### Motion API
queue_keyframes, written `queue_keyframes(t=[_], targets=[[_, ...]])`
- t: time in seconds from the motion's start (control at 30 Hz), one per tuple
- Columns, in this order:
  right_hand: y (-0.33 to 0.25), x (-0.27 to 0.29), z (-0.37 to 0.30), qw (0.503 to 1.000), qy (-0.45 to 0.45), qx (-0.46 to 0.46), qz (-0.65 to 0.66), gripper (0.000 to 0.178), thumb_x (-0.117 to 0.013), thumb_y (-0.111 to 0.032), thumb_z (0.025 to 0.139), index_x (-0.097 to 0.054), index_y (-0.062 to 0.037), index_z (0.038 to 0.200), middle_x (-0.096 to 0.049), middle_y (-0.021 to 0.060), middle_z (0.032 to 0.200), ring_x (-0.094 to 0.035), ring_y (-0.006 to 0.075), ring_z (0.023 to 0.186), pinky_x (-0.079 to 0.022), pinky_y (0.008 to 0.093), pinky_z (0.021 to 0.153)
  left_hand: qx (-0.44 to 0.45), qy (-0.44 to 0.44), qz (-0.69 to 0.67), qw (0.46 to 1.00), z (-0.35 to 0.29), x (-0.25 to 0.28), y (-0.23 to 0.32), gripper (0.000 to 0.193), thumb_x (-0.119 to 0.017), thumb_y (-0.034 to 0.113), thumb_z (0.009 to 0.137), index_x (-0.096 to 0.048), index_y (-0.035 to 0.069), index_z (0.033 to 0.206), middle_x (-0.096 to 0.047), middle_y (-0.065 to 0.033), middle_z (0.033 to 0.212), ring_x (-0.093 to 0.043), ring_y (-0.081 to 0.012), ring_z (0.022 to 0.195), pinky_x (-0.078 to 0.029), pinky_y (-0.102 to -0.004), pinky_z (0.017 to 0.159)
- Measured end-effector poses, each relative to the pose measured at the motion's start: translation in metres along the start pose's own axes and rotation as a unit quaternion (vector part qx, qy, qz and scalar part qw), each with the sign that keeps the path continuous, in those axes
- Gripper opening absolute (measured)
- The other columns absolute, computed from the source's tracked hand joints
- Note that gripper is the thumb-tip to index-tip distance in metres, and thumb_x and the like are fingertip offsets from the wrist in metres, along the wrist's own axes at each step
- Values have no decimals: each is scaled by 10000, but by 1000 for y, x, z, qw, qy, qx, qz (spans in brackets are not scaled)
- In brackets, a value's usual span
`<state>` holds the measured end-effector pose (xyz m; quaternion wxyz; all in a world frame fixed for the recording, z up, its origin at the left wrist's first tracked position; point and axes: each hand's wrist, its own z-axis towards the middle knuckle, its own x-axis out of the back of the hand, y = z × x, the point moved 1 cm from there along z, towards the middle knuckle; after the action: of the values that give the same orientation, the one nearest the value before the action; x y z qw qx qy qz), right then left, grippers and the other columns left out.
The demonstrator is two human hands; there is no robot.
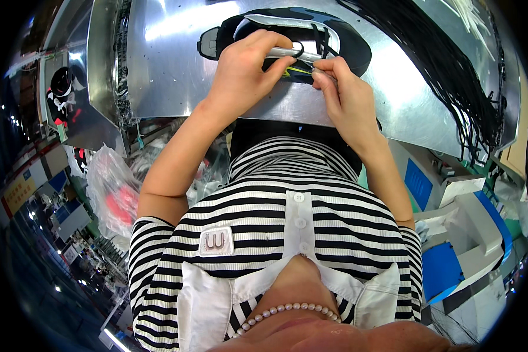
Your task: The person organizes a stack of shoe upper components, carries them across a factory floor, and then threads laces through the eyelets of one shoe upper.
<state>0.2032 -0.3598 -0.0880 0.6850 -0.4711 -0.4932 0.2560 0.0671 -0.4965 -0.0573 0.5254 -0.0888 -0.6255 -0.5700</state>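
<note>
A black shoe (pixel 353 48) with a pale lining and a yellow-green accent lies sideways on the metal table. My left hand (pixel 243 73) is closed at the shoe's near opening edge, that silvery edge between its thumb and index finger. Beside those fingertips curves a loop of black shoelace (pixel 300 49). My right hand (pixel 351 97) is just to the right, its thumb and fingers pinched on a lace at the same edge. More lace crosses the shoe's opening further right. The lace's tip is hidden by the right fingers.
A long bundle of black laces (pixel 440 70) spreads over the right side of the metal table (pixel 170 76), with white laces (pixel 469 20) beyond it. Below the table stand clear plastic bags (pixel 108 188) on the left and a grey-and-blue machine (pixel 452 246) on the right.
</note>
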Motion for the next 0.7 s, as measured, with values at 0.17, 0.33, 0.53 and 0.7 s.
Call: queue_keyframes(t=[0.17,0.33,0.53,0.7], targets=[[6,-2,7,999,-22,-19,45,149,-621,-104,910,-543,-18,1004,-666,130,761,-665,281,684,-502,361,609,7,-49,-50,998,0,-3,-3,207,-734,71,804,-662,18,990,-697,-107,940,-683,-252,801,-524,-292,711],[11,-14,10,990,-17,-81,114,225,-638,-110,896,-505,-24,1055,-673,116,753,-675,250,666,-503,342,612,-66,-46,-38,996,-10,-16,2,178,-720,58,806,-651,15,965,-686,-115,861,-666,-283,738,-527,-320,651],[-9,36,2,997,-33,-63,10,158,-684,-142,861,-624,-86,995,-675,71,807,-678,246,685,-509,333,613,-167,22,39,985,-21,-10,-5,174,-731,13,761,-622,31,896,-671,-107,811,-645,-283,679,-516,-338,603],[-25,9,39,981,-100,132,-100,155,-590,-166,887,-639,-78,1004,-683,108,773,-656,328,697,-511,393,618,-225,17,71,972,-28,-6,1,193,-714,-17,731,-598,30,877,-667,-95,822,-648,-267,690,-516,-349,593]])
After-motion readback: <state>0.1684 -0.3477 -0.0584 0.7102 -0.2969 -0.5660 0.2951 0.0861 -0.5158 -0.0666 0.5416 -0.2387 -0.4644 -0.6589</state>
